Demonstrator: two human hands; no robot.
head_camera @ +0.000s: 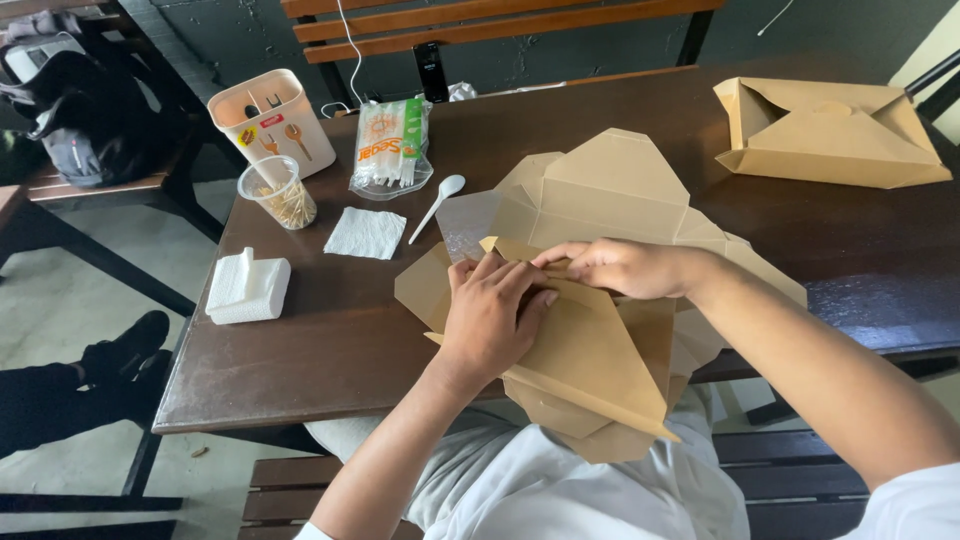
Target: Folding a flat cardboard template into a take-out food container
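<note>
Left hand (490, 315) lies flat, fingers together, pinning the box flap (585, 350) to hold its crease; right hand (620, 267) pinches the flap's edge at table (300, 360) edge.

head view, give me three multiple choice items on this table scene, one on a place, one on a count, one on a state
1. Where does the white plastic spoon lie?
A. inside the folded box
B. on the table, right of the paper napkin
C. in the clear cup

2. How many hands press on the flat brown box?
A. none
B. one
C. two

3. What state is the brown box at the far right corner in?
A. folded up with its flaps closed
B. lying flat, unfolded
C. torn in pieces

Answers:
1 B, the spoon rests on the bare table between napkin and cardboard.
2 C, the left hand and right hand both lie on it.
3 A, it stands formed, flaps folded over the top.
</note>
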